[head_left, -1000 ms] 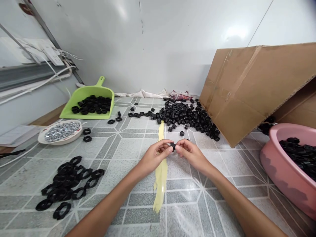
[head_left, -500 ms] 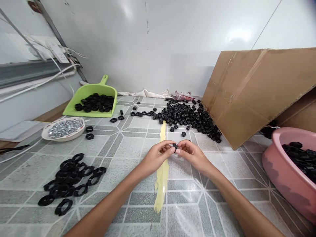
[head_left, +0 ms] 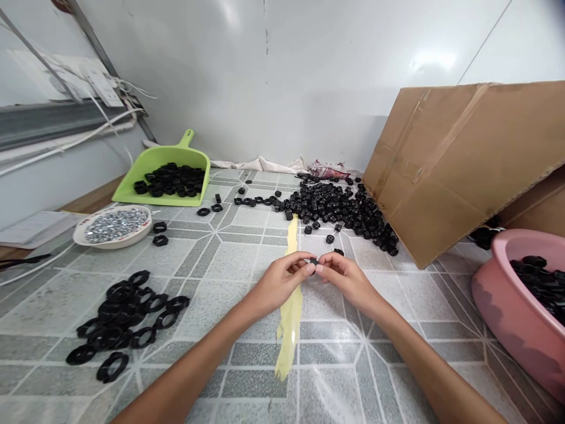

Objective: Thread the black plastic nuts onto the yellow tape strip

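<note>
Between the fingertips of both hands is a small black plastic part (head_left: 313, 261), mostly covered by the fingers. My left hand (head_left: 285, 275) pinches it from the left, thumb against forefinger. From the other side my right hand (head_left: 346, 275) pinches it too, its fingers curled. Both hands are above a yellow strip (head_left: 289, 330) on the tiled-pattern surface. Just beyond them lies a heap of similar small black parts (head_left: 331, 203), and one loose black part (head_left: 338, 251) sits close behind my right hand.
Black plastic rings (head_left: 119, 312) lie at left. Behind them stand a bowl of small shiny metal pieces (head_left: 117, 227) and a green dustpan (head_left: 185, 150) holding black rings. At right are a leaning cardboard box (head_left: 459, 159) and a pink basin (head_left: 498, 282) with black parts.
The small black part has turned slightly between my fingertips and shows less of itself. My hands stay in nearly the same place; the view has shifted a little.
</note>
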The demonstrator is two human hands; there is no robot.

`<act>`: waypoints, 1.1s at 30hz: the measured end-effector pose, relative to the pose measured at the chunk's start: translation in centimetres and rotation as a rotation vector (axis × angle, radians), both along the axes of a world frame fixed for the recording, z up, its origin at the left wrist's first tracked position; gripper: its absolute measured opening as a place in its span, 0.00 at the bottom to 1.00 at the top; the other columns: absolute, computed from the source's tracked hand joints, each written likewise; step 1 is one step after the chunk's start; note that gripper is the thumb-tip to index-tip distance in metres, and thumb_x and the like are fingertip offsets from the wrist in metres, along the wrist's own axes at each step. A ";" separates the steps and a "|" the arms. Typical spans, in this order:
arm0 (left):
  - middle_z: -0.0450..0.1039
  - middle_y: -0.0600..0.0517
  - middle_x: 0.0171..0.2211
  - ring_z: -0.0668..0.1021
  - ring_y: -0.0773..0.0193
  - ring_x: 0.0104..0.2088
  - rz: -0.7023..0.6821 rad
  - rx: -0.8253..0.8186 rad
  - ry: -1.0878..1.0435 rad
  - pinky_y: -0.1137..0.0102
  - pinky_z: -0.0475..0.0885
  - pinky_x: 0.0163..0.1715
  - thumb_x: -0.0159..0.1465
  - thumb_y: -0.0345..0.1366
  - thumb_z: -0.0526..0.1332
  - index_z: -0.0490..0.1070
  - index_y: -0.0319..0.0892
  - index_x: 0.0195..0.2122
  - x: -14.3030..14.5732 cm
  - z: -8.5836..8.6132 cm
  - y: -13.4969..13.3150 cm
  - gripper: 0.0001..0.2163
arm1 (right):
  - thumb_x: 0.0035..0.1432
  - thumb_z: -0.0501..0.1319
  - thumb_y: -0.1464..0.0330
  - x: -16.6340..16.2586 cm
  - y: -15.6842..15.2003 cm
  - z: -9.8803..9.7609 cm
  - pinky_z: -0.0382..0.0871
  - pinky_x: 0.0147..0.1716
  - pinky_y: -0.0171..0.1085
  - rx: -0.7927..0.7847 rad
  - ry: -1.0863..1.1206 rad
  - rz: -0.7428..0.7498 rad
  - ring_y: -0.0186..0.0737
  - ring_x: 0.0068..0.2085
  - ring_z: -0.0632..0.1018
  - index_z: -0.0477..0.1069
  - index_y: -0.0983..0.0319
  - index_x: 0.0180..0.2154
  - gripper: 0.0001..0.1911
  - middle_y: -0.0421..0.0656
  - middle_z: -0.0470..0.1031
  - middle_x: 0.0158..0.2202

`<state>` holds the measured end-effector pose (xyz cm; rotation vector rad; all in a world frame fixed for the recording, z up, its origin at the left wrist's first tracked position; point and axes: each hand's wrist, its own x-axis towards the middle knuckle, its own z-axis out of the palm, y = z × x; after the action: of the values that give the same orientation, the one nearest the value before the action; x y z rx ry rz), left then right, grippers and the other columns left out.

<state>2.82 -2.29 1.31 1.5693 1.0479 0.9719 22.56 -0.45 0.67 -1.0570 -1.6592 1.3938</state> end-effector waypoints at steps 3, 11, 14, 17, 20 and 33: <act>0.76 0.48 0.47 0.77 0.57 0.46 0.039 0.054 0.104 0.65 0.72 0.46 0.69 0.46 0.57 0.71 0.45 0.54 0.3 0.2 -0.7 0.17 | 0.62 0.61 0.54 -0.2 -0.5 0.4 0.64 0.34 0.36 -0.013 -0.008 0.001 0.36 0.32 0.69 0.68 0.60 0.38 0.15 0.37 0.67 0.29; 0.75 0.49 0.48 0.76 0.58 0.46 0.164 0.302 0.287 0.66 0.69 0.46 0.71 0.43 0.54 0.69 0.47 0.53 1.2 0.6 -2.6 0.13 | 0.65 0.57 0.54 -0.7 -1.7 2.4 0.62 0.35 0.37 -0.081 -0.010 0.018 0.38 0.30 0.69 0.66 0.59 0.32 0.16 0.37 0.66 0.25; 0.74 0.48 0.45 0.76 0.58 0.44 0.142 0.392 0.325 0.65 0.69 0.46 0.72 0.41 0.54 0.68 0.46 0.53 1.2 0.3 -2.6 0.12 | 0.62 0.59 0.57 -0.8 -2.1 3.0 0.61 0.34 0.37 -0.207 0.045 -0.021 0.37 0.29 0.67 0.65 0.60 0.29 0.15 0.37 0.64 0.25; 0.74 0.47 0.44 0.75 0.57 0.44 0.140 0.452 0.342 0.64 0.68 0.45 0.72 0.40 0.54 0.67 0.45 0.54 1.1 0.0 -2.6 0.12 | 0.61 0.60 0.57 -0.9 -2.3 3.1 0.60 0.32 0.36 -0.271 0.102 -0.030 0.37 0.29 0.65 0.65 0.60 0.29 0.15 0.38 0.62 0.26; 0.74 0.48 0.42 0.75 0.57 0.42 0.136 0.453 0.324 0.64 0.69 0.45 0.71 0.39 0.55 0.67 0.45 0.53 1.3 0.2 -2.8 0.12 | 0.60 0.60 0.58 -1.0 -2.3 2.8 0.60 0.31 0.36 -0.319 0.156 -0.033 0.36 0.29 0.64 0.65 0.60 0.28 0.14 0.37 0.60 0.26; 0.73 0.50 0.46 0.75 0.59 0.45 0.152 0.255 0.219 0.65 0.70 0.45 0.64 0.40 0.65 0.65 0.46 0.53 1.8 0.3 -2.7 0.18 | 0.60 0.63 0.56 -1.7 -1.8 2.5 0.67 0.33 0.37 0.060 0.120 -0.190 0.38 0.32 0.72 0.73 0.61 0.40 0.15 0.41 0.73 0.32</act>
<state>4.57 -5.04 1.64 1.8588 1.2478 1.0878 20.85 -2.25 3.18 -1.0463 -1.4652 1.2512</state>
